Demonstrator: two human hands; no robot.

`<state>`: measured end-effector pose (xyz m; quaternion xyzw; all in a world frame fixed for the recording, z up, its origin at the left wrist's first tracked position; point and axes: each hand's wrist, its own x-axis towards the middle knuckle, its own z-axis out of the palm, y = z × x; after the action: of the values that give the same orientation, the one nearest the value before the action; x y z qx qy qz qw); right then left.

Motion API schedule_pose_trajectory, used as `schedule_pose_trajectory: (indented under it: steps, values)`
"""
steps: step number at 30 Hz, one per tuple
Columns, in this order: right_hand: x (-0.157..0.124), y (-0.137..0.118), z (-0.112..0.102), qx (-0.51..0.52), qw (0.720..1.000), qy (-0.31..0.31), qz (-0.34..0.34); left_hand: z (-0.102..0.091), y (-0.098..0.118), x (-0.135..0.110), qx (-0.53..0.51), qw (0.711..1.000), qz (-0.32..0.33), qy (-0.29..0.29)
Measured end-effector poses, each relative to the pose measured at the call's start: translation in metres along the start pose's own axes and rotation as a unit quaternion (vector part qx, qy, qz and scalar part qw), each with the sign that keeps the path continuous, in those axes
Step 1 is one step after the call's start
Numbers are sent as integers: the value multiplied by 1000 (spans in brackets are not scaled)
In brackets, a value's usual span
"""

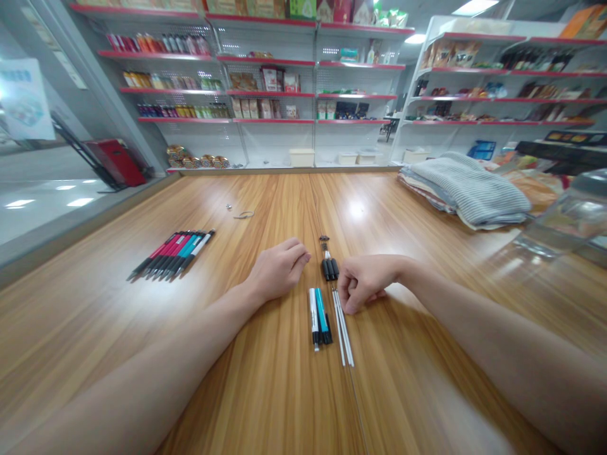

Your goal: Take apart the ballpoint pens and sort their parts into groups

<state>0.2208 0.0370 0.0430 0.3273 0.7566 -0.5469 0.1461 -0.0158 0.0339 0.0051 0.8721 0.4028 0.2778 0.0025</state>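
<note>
My left hand (282, 268) rests on the table with its fingers curled in, left of the pen parts, and nothing shows in it. My right hand (365, 281) is bent down with its fingers closed beside the white ink refills (345, 335). Whatever its fingertips hold, if anything, is hidden. Between the hands stand black rubber grips (331, 270) in a row, with small springs and metal tips (324, 239) beyond them. Nearer to me lie a white pen barrel (313, 313) and a teal pen barrel (322, 309), with black ends, side by side.
Several pens (173, 256) in red, teal and white lie in a row at the left. A small wire-like loop (243, 215) is farther back. Folded cloths (467, 186) and a clear container (564, 215) occupy the right. Stocked shelves (270, 95) stand behind the wooden table (256, 392).
</note>
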Motion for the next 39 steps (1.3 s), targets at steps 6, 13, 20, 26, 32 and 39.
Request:
schedule_pose_trajectory:
  steps: [6,13,20,26,32,39]
  values:
    - [-1,-2,1,8,1000,6,-8,0,-1,0,1,1000,4,2]
    - [-1,-1,2,18,1000,7,-10,1,-1,0,-4,1000,7,6]
    - [-1,-3,2,17,1000,16,-8,0,0,1,-7,1000,1,1]
    - [-1,11,-3,114,991,25,-60,2,-1,1,-11,1000,3,10]
    - [15,33,-3,352,856,267,-269,2,-2,-1,-132,990,-43,34]
    - [28,36,-4,360,779,418,-297,2,0,1,-292,943,-109,117]
